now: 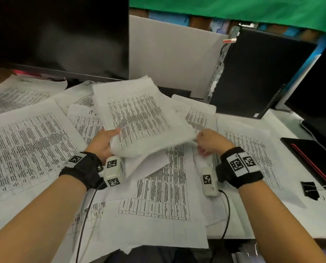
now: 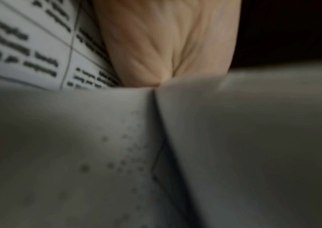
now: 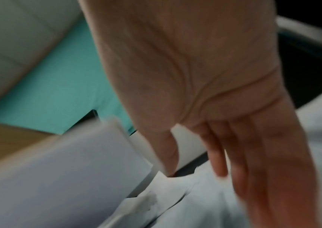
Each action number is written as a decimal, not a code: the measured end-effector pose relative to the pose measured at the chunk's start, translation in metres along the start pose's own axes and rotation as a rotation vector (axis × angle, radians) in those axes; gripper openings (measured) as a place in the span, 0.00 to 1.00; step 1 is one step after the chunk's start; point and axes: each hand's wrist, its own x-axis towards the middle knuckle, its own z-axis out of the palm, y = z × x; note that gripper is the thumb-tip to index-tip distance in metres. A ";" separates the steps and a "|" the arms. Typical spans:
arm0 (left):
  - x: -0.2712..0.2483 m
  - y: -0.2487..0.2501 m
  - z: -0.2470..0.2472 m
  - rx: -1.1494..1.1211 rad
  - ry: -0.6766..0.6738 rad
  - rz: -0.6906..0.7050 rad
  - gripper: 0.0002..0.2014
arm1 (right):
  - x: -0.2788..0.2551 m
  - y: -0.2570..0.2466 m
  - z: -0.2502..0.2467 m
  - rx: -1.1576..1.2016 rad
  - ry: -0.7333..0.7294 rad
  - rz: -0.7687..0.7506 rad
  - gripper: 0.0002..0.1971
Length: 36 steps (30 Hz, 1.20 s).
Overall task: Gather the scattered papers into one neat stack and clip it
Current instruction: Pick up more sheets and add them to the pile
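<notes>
Your left hand (image 1: 103, 143) lies palm up, thumb curled over the near edge of what it holds. Your right hand (image 1: 211, 142) sits just right of it, fingers loosely extended and pointing down. Both forearms reach forward, each wrist strapped.

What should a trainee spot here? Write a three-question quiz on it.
1. Fill in: the black metal binder clip lies on the white desk to the person's ____ side.
2. Which hand plainly grips the near left edge of the raised bundle of printed white paper sheets? A) left hand B) right hand C) neither
3. True or false: the clip is already clamped on the bundle.

Key: 1. right. 2. A. 3. False; it lies apart from the bundle, untouched.
</notes>
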 end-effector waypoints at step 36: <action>-0.016 0.003 0.033 0.204 -0.038 -0.076 0.22 | 0.021 -0.006 0.013 0.682 0.218 -0.221 0.15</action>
